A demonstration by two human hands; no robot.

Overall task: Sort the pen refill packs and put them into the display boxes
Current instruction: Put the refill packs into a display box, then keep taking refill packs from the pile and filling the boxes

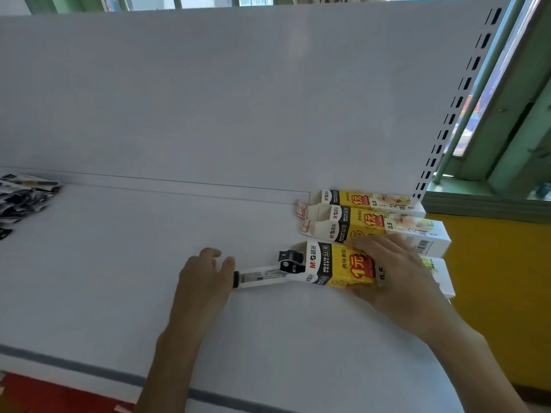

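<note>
A yellow, white and black display box [337, 265] lies on its side on the white shelf [119, 263], its open end facing left. My right hand [396, 272] grips its body from above. A black-and-white refill pack [262, 277] sticks halfway out of the opening. My left hand [205, 274] has relaxed fingers and touches the pack's outer end. Two more matching display boxes [372, 222] lie behind, against the back panel, open ends facing left. A pile of loose refill packs [21, 198] lies at the shelf's far left.
A white upright back panel [238, 99] rises behind the shelf. A slotted post [459, 105] stands at the right end, with a green window frame [507, 129] beyond. The shelf's front edge has a grey strip [89, 368]. Another box end [441, 275] shows under my right hand.
</note>
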